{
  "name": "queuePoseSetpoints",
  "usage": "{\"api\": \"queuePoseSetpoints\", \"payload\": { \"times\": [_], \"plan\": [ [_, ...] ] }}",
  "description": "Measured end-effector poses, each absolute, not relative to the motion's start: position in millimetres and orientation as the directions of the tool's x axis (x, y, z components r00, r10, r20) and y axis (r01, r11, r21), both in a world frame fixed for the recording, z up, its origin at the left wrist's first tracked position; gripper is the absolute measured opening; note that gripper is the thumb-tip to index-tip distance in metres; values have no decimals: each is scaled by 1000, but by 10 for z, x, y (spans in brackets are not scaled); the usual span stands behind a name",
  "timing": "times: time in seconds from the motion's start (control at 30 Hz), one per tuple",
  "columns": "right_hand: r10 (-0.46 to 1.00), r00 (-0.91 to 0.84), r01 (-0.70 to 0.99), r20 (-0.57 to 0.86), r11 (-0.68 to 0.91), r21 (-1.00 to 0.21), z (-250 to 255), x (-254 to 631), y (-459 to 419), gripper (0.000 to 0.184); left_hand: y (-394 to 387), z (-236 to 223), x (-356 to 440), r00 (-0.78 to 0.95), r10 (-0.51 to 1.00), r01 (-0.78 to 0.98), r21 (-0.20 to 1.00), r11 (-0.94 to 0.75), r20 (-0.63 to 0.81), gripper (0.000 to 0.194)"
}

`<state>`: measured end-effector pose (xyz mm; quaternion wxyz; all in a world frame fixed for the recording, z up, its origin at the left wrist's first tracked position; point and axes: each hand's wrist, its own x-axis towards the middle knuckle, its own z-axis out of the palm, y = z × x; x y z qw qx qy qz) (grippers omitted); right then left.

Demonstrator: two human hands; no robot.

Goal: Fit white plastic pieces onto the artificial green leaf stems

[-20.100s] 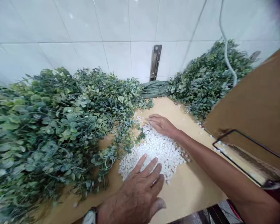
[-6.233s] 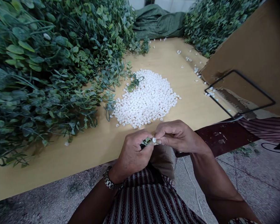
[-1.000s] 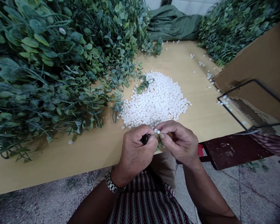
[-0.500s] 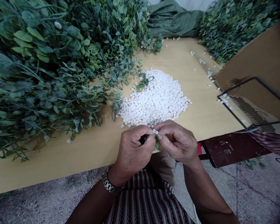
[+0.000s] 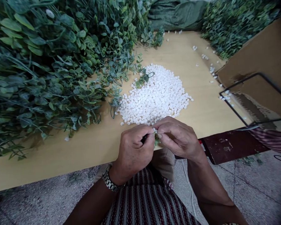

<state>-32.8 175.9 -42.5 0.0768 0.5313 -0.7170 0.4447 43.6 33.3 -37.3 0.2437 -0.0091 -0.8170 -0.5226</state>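
at centre, the right hand's fingertips are covering more of the white bead than half a second ago; fine work is seemingly continuing. both hands, the left too, are pinching it between them, a sprig showing just below, the white pile lying beyond.

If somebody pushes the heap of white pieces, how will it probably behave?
The white heap would probably spread rather than shift as one, being many small loose pieces. Single pieces may scatter easily: stray pieces lie near the cardboard.
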Motion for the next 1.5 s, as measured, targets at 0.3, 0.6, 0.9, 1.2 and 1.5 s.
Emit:
{"api": "queuePoseSetpoints", "payload": {
  "times": [0.3, 0.6, 0.9, 1.2, 1.5],
  "plan": [
    [-619, -689, -439, 378, -59, -896, -456, -259, 1810, 6, 335, -384, 451, -866, -243, 348, 876, 332, 436, 14],
    [-618, -774, -103, 138, -92, -990, -433, -251, 1710, 12, 326, -383, 470, -864, -249, 338, 871, 357, 438, 13],
    [-672, -725, -104, 152, -111, -988, -403, -248, 1754, 12, 326, -333, 455, -936, -247, 229, 966, 119, 252, 15],
    [-432, -767, -595, 475, 200, -778, -416, -490, 1653, 9, 226, -306, 493, -964, -239, -33, 941, -338, -120, 4],
    [-626, -711, -420, 321, 12, -907, -205, -381, 1626, 10, 213, -323, 519, -946, -312, 40, 927, -372, -85, 5]
  ]
}}
